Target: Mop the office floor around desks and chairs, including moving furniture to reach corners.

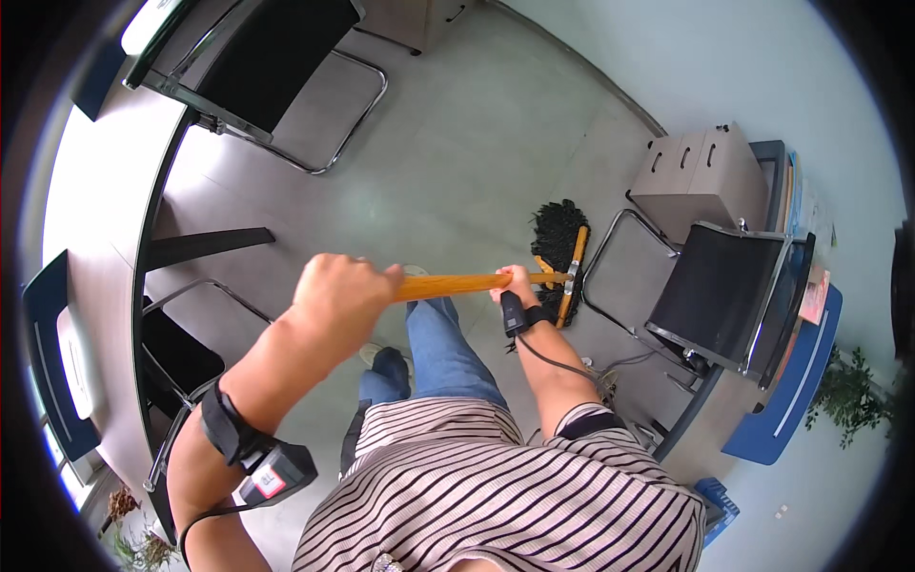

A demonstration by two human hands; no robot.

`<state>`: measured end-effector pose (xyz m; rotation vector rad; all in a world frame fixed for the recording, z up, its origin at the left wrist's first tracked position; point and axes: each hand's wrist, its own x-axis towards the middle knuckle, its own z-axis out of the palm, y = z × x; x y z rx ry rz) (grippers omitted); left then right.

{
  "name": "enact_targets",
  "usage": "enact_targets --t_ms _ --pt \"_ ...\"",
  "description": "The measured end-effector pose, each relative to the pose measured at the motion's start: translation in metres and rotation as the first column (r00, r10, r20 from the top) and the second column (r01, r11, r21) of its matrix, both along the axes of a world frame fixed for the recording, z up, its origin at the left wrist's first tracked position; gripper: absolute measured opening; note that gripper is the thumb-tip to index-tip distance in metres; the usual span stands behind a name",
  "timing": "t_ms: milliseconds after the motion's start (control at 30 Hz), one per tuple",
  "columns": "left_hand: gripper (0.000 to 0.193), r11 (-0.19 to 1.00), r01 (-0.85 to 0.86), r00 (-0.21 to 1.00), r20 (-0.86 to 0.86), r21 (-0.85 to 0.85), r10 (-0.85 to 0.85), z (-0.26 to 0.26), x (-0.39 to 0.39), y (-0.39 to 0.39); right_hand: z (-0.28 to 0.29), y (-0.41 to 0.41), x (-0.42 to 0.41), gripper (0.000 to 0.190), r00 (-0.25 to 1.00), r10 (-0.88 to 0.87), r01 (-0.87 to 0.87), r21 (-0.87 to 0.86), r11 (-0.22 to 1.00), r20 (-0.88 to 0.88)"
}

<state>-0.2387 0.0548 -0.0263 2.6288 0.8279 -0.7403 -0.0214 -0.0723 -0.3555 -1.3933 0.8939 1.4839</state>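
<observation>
Both my hands grip the wooden handle (457, 284) of a dust mop. My left hand (349, 280) is closed around the upper end, near the middle of the view. Farther down the shaft, my right hand (516, 282) wraps around it. The handle runs rightward to a metal joint on a wooden bar. Below it, the black fringed mop head (557, 232) rests on the grey floor, close to the steel leg of a chair. Straps with small black devices are worn on both my arms.
A black chair (718, 293) with steel legs and a drawer cabinet (697, 171) stand at right. Another black chair (268, 64) is at upper left, by a long desk (107, 193). A dark desk leg (207, 247) reaches over the floor. Cables (629, 360) lie near the right chair.
</observation>
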Motion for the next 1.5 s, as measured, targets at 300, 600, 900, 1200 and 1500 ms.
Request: enact_targets --t_ms 300,600,900,1200,1500 --pt "0.037 0.977 -0.215 0.977 0.011 0.004 0.215 0.011 -0.060 -0.001 -0.033 -0.001 -0.050 0.026 0.674 0.591 -0.727 0.259 0.635 0.444" --pt "0.043 0.661 -0.724 0.613 -0.253 0.198 0.748 0.099 -0.194 -0.088 0.104 0.041 -0.257 0.009 0.940 0.307 -0.333 -0.210 0.919 -0.148" --pt "0.020 0.422 -0.737 0.433 -0.111 0.528 0.895 0.145 -0.248 -0.117 0.171 0.065 -0.328 0.018 0.799 0.485 -0.527 -0.024 0.850 -0.355" --pt "0.024 0.441 -0.772 0.391 -0.206 0.457 0.897 0.102 -0.207 -0.089 0.090 0.073 -0.295 0.023 0.833 0.466 -0.470 0.065 0.880 -0.297" --pt "0.023 0.483 -0.871 0.469 -0.144 0.087 0.871 -0.010 -0.119 -0.055 0.001 0.143 -0.105 0.022 0.702 0.685 -0.690 0.424 0.586 0.196"
